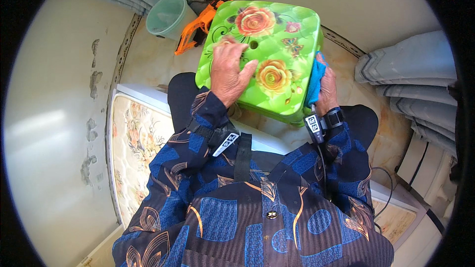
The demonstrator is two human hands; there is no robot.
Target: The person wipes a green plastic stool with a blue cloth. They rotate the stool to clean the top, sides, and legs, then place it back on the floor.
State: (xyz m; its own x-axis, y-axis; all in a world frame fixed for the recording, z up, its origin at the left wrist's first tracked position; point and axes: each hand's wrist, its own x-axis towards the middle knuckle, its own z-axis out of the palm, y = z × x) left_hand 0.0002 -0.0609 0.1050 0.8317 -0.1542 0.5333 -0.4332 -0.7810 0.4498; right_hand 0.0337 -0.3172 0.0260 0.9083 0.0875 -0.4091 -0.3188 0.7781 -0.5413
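A green plastic stool (237, 18) with a square, rounded top stands tilted before my knees. Roses, a butterfly and a quilted pattern are printed on it, and a small round hole (253, 45) pierces its middle. My left hand (231, 70) rests on the top, left of the hole, thumb spread away from the fingers. At the stool's right side, a blue cloth (314, 83) is pressed between the edge and my right hand (327, 86), which grips it. Parts of the right fingers are hidden by the cloth and the stool.
Behind the stool at left are a pale green bucket (167, 16) and an orange and black object (196, 26), partly covered. Grey-blue curtains (408, 59) hang at right. I sit on a bed with a floral mattress (139, 137); a dark cable (389, 181) loops at right.
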